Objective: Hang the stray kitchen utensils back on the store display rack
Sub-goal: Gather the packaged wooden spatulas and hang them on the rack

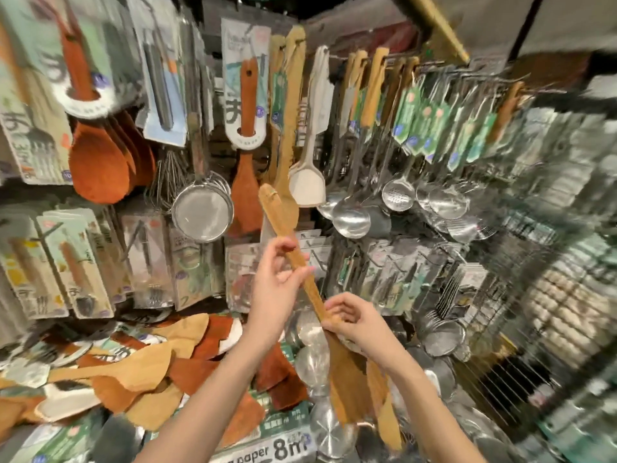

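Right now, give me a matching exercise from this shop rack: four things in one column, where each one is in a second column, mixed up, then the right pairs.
Things:
1. wooden spatula
2. wire strainer
3. steel ladles
4. loose wooden spoons

Places:
A. hanging at right of the rack, bowls down
B. lying in a heap on the shelf at lower left
C. held in both hands, the left hand higher, the right hand lower
D. hanging left of centre, next to a whisk

Pairs: 1-C, 2-D, 3-A, 4-B
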